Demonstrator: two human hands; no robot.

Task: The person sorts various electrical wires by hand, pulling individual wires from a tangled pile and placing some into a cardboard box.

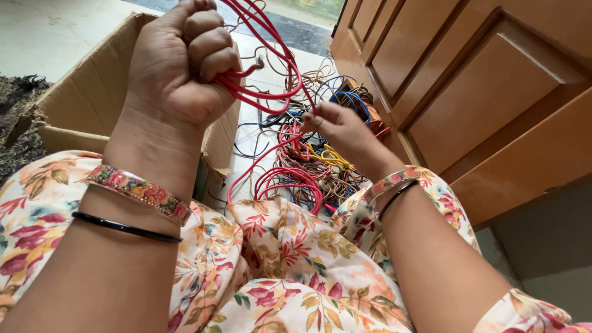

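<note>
My left hand (179, 68) is raised close to the camera, fist closed around a looped bundle of red wire (271, 61). The loops arc up and to the right of the fist. Lower and farther away, my right hand (342, 132) pinches a strand of the same red wire between thumb and fingers. From there the strand drops into a tangled pile of wires (308, 166) on the floor, red, yellow, blue and brown. Both wrists wear bangles. My lap is covered in floral fabric (290, 265).
An open cardboard box (80, 92) stands on the left, behind my left hand. A brown wooden panelled door (468, 92) fills the right side. Pale floor tiles (55, 31) lie beyond the box, with a dark rug edge (15, 92) at far left.
</note>
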